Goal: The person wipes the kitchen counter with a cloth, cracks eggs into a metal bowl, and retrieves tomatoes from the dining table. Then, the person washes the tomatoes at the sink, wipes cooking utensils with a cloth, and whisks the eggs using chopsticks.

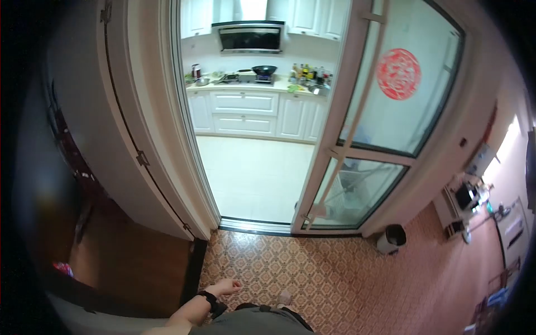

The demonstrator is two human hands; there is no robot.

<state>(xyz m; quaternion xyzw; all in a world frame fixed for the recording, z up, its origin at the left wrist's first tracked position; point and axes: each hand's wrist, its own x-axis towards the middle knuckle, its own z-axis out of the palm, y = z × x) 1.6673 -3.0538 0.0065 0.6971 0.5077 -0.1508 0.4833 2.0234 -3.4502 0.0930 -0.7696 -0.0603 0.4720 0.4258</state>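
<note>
My left hand (228, 287) hangs low in front of me over the patterned floor (312, 268). Its fingers are loosely curled in, and nothing shows between them. A dark band (211, 300) circles the wrist. No object touches this hand; the floor lies below it and the open doorway is ahead. My right hand is out of the picture. One foot (285, 296) shows just past the hem of my grey shirt (245, 322).
Ahead, a glass sliding door (329, 162) stands partly open above a floor track (254, 225). Through it are white cabinets (245, 103), a stove with a black wok (264, 70) and several bottles. A bin (392, 240) stands right; a wooden-floored room opens left.
</note>
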